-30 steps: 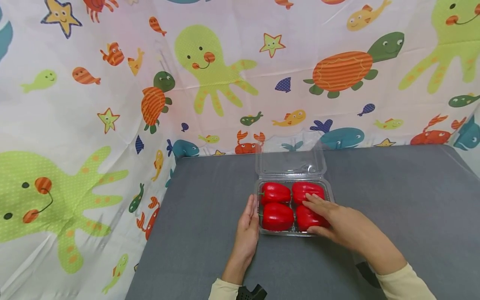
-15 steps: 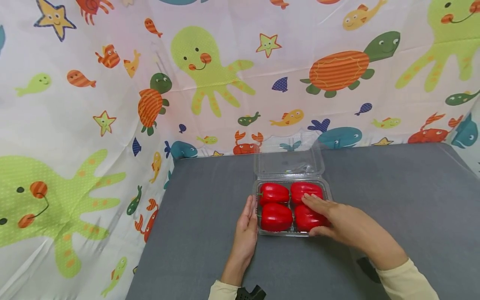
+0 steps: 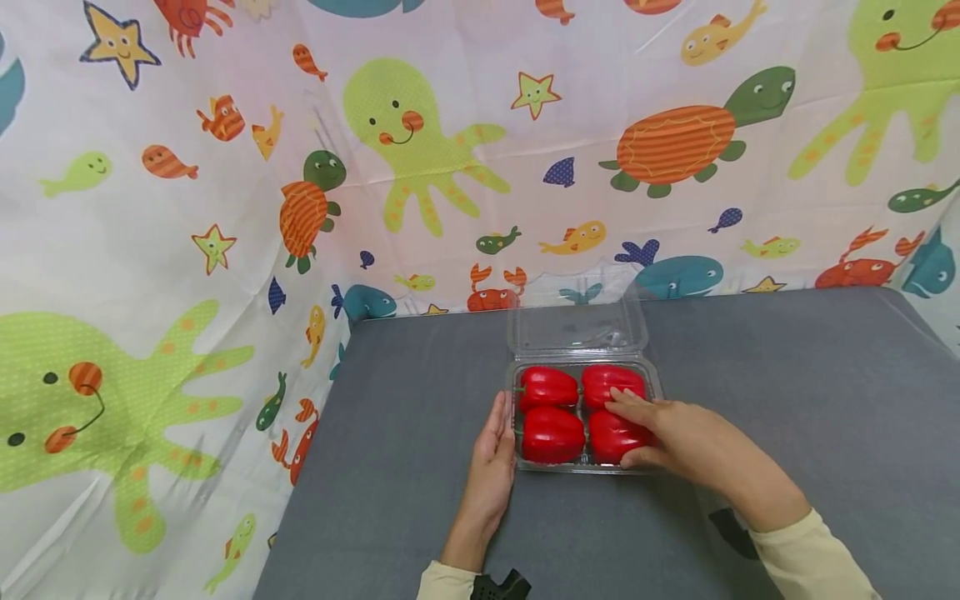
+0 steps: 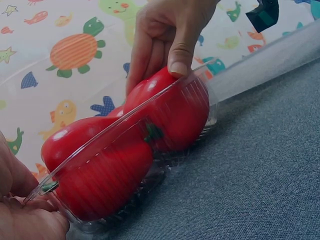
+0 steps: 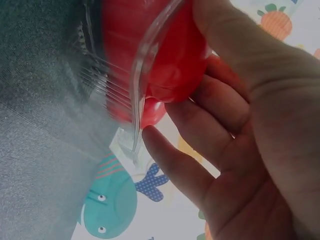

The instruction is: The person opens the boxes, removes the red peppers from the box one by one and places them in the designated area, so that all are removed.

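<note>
A clear plastic clamshell container [image 3: 562,468] holds several red bell peppers in two rows, with its lid [image 3: 577,325] hinged up behind. My left hand [image 3: 489,462] holds the container's left side; in the left wrist view the rim lies between its digits [image 4: 30,217], beside a pepper [image 4: 105,170] with a green stem. With my right hand [image 3: 693,446] I grip the front right pepper [image 3: 615,435], thumb low at the front and fingers across the top. In the right wrist view the fingertips [image 5: 155,137] come close to the container's rim [image 5: 137,85].
A grey cloth-covered table [image 3: 420,400] lies under the container. Behind and to the left hangs a white curtain [image 3: 450,83] printed with sea animals, close behind the raised lid. A black wrist device [image 3: 501,586] shows at the left sleeve.
The view shifts slightly. Both hands, the container and the peppers keep nearly the same places.
</note>
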Available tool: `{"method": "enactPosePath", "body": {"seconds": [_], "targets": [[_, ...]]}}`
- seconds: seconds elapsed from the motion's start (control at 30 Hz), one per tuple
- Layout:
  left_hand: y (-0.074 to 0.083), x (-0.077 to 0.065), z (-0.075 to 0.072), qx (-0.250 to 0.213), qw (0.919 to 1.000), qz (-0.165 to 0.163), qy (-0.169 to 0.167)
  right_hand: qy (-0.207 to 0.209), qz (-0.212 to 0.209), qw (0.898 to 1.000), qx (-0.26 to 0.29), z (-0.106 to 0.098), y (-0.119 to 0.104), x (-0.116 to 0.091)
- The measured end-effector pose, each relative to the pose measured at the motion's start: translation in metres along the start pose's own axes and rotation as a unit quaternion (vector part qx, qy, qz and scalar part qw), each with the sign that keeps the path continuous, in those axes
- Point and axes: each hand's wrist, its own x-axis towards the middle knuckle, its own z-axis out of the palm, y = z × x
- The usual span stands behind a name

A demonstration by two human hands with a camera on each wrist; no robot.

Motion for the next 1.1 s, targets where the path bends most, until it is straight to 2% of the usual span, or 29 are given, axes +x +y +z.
{"method": "enactPosePath", "body": {"seconds": [0.37,1.1], "targets": [[0.002,-0.002,-0.001,-0.008,0.9999,-0.009,0.001,0.002,-0.022,0.999,-0.024,-0.002,0.003,0.005],[0.0,0.0,-0.001,-0.012,0.9999,-0.002,0.0,-0.055,-0.003,0.998,0.02,-0.014,-0.003,0.016]]}}
